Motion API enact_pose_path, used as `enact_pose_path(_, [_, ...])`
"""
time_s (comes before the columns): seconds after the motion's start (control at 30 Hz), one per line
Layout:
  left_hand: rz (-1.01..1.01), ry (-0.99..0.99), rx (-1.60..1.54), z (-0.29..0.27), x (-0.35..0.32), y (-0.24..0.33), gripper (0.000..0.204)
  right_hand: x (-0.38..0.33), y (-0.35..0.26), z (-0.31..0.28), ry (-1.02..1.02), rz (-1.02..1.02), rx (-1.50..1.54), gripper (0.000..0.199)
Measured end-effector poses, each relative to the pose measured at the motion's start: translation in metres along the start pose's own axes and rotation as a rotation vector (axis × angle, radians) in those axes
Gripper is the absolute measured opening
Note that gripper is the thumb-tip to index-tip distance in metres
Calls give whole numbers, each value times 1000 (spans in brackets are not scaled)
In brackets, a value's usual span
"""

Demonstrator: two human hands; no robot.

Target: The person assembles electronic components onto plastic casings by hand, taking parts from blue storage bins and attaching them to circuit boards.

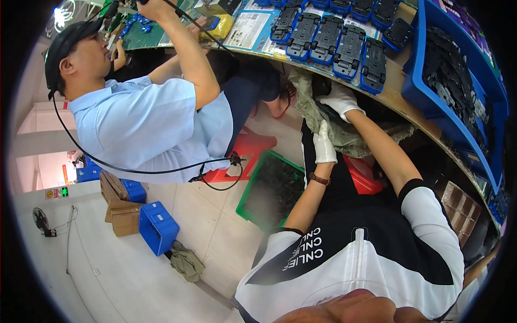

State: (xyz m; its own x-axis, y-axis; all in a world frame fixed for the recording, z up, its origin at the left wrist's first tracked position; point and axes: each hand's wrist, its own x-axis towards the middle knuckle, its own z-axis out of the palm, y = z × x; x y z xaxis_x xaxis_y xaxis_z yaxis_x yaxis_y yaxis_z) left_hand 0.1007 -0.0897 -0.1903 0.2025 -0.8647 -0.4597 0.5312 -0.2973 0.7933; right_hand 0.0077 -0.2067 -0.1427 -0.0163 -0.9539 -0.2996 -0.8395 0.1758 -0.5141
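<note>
A crumpled grey-green sack [350,137] hangs over my lap, just below the table edge. My left hand [325,145], in a white glove, pinches the sack's edge with its fingers close together. Farther up, my right hand [343,101], also gloved in white, is closed on the sack near its opening, partly under the table. Something dark shows beside the right fingers, but its kind is hidden in shadow. Above my hands, several blue-and-black toy car bodies [323,40] lie in rows on the table [398,75], undersides up.
A blue bin [417,91] of flat black parts stands on the table at right. A green crate [250,207] with dark pieces sits on the floor by a red stool [250,142]. At left, a person in a light blue shirt [145,118] works at the table, a black cable hanging near.
</note>
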Motion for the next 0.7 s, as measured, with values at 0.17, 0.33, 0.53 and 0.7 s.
enact_pose_path(0.17, [53,73,-81,-3,0,-11,46,-21,31,20,71,-145,9,66])
enact_pose_path(0.33, [-12,92,-223,-10,-11,1,45,-80,52,-10,456,-487,-331,46])
enact_pose_path(0.53, [-36,-23,-275,-4,-22,-7,41,-142,53,-59,479,-540,-286,37])
enact_pose_path(0.7, [-223,-110,-343,2,-26,-4,42,-184,29,-110,630,-740,41,42])
